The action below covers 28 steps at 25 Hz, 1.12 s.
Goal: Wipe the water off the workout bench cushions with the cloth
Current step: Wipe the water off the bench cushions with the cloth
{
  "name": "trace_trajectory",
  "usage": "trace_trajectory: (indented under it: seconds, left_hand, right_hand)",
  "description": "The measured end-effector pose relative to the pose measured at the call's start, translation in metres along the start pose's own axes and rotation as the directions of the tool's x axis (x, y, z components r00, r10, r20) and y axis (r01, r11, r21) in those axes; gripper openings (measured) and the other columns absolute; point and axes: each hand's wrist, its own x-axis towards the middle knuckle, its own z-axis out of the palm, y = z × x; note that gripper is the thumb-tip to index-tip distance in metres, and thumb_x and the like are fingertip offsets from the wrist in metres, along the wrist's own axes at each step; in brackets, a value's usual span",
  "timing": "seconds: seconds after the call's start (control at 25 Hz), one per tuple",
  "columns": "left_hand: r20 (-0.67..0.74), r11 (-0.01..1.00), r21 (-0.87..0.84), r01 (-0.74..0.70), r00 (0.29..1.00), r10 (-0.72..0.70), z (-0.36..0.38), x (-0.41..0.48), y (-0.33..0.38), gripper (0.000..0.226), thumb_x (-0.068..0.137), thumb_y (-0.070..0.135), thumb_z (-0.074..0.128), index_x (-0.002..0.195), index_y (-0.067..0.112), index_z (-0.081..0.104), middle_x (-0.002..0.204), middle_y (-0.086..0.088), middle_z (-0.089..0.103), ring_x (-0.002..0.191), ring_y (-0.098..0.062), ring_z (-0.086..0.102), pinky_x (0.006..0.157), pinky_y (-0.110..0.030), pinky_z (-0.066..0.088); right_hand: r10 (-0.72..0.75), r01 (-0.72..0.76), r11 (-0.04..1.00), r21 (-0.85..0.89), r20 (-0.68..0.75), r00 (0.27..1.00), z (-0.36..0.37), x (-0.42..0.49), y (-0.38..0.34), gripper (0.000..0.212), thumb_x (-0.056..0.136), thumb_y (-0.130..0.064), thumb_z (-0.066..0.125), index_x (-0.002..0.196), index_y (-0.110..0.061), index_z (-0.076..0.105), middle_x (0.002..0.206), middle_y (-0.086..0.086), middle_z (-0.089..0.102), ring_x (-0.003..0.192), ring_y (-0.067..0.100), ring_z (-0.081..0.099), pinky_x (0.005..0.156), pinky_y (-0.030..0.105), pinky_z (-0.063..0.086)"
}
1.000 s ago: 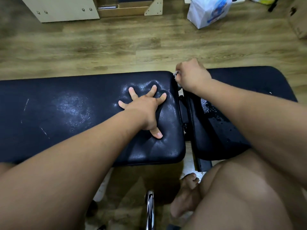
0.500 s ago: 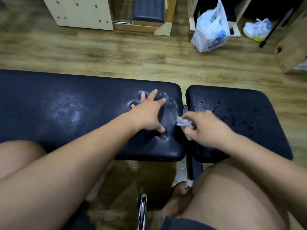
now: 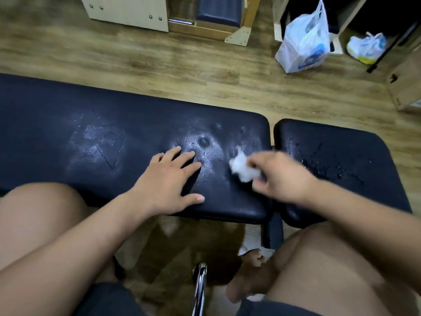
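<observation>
Grips a small crumpled white cloth (image 3: 243,167) in the right hand (image 3: 282,176), fingers curled round the wad with most of it poking out to the left (motion-blurred, so cannot tell exactly which fingers pinch it); carries it at the right end of the long cushion (image 3: 68,137), touching or just above the vinyl, near the gap to the short cushion (image 3: 355,201).

Spreads the left hand (image 3: 166,181) with straight fingers over the same long cushion, just beside the cloth, holding nothing; cannot tell whether pressing down or merely hovering.

Leaves beaded water (image 3: 323,169) on the near left part of the short cushion; shows only a dull sheen and shallow dimples on the long one.

Judging the cloth: looks light, soft and limp, probably damp already; no stiffness to push with, so needs bunching into a pad and gripping from the top, keeping a broad face free underneath. Judging the cushions: padded and yielding, slick-skinned; likely to let droplets skate ahead of a light stroke, so calls for firm, flat pressure.
</observation>
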Motion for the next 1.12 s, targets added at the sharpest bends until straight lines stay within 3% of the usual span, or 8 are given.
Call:
trace_trajectory:
  seconds: [0.16,0.4,0.56,0.68,0.8,0.92,1.04,1.12]
  left_hand:
    - [-0.004,0.999,-0.040,0.019,1.000,-0.019,0.004,0.004,0.007,0.087,0.076,0.081,0.032,0.147,0.031,0.032,0.159,0.004,0.021,0.147,-0.028,0.012,0.116,-0.049,0.019]
    - [-0.051,0.997,-0.075,0.010,0.999,-0.013,0.004,0.005,-0.004,0.068,0.084,0.075,0.037,0.142,0.039,0.039,0.156,0.014,0.027,0.145,-0.020,0.018,0.110,-0.043,0.023]
    - [-0.294,0.921,-0.387,0.052,0.939,-0.177,-0.001,0.015,-0.011,0.039,0.083,0.056,0.047,0.094,0.025,0.068,0.105,0.006,0.068,0.107,-0.023,0.058,0.088,-0.040,0.047]
    - [-0.436,0.688,-0.719,0.103,0.705,-0.560,-0.005,0.019,-0.037,0.029,0.080,0.039,0.051,0.067,0.015,0.062,0.067,0.002,0.061,0.068,-0.023,0.059,0.066,-0.040,0.050]
    - [-0.369,0.741,-0.657,0.138,0.798,-0.476,-0.009,0.018,-0.047,0.018,0.083,0.037,0.055,0.084,0.022,0.065,0.088,0.001,0.064,0.085,-0.023,0.060,0.078,-0.040,0.051]
    - [-0.145,0.915,-0.313,0.255,0.939,-0.311,-0.006,0.021,-0.035,0.047,0.085,0.045,0.060,0.127,0.027,0.050,0.142,0.000,0.042,0.129,-0.029,0.036,0.104,-0.047,0.037]
    - [-0.016,0.922,-0.187,0.340,0.937,-0.349,-0.011,0.030,-0.035,0.074,0.084,0.055,0.061,0.145,0.036,0.023,0.162,0.003,0.003,0.145,-0.043,0.002,0.112,-0.064,0.015]
    - [0.077,0.913,-0.191,0.360,0.933,-0.352,-0.013,0.033,-0.041,0.082,0.084,0.060,0.058,0.148,0.040,0.013,0.162,0.007,-0.006,0.144,-0.049,-0.007,0.111,-0.070,0.012]
  right_hand:
    - [-0.122,0.141,0.985,-0.097,0.179,0.976,0.011,-0.024,-0.026,0.031,0.078,-0.027,0.059,0.107,-0.016,0.054,0.103,0.007,0.061,0.095,0.026,0.059,0.078,0.034,0.049]
    - [0.512,-0.519,0.854,0.041,-0.255,0.821,-0.022,0.086,0.055,0.031,0.079,-0.034,0.063,0.102,-0.015,0.060,0.097,0.022,0.066,0.092,0.038,0.059,0.074,0.037,0.050]
    - [0.298,-0.248,0.950,0.191,-0.314,0.902,0.023,0.108,-0.058,0.032,0.070,-0.037,0.056,0.093,-0.016,0.064,0.083,0.011,0.072,0.082,0.033,0.066,0.069,0.035,0.054]
    - [0.057,0.011,0.931,0.365,-0.174,0.983,0.042,0.094,-0.125,0.019,0.072,-0.036,0.059,0.083,-0.021,0.056,0.076,0.004,0.069,0.073,0.029,0.062,0.064,0.036,0.054]
    - [0.093,-0.033,0.949,0.313,-0.177,0.980,0.028,0.088,-0.091,0.027,0.071,-0.043,0.064,0.088,-0.022,0.061,0.074,0.004,0.068,0.070,0.026,0.062,0.065,0.035,0.054]
    - [0.428,-0.376,0.897,0.233,-0.242,0.871,-0.007,0.081,0.004,0.030,0.072,-0.040,0.071,0.091,-0.017,0.065,0.080,0.012,0.070,0.075,0.029,0.064,0.066,0.031,0.048]
    - [0.654,-0.643,0.753,0.138,-0.263,0.709,-0.044,0.086,0.073,0.027,0.079,-0.035,0.068,0.091,-0.010,0.064,0.084,0.017,0.065,0.087,0.035,0.063,0.068,0.029,0.040]
    - [0.662,-0.653,0.749,0.110,-0.173,0.729,-0.049,0.107,0.080,0.032,0.081,-0.037,0.068,0.093,-0.007,0.067,0.087,0.018,0.066,0.087,0.034,0.062,0.069,0.029,0.040]
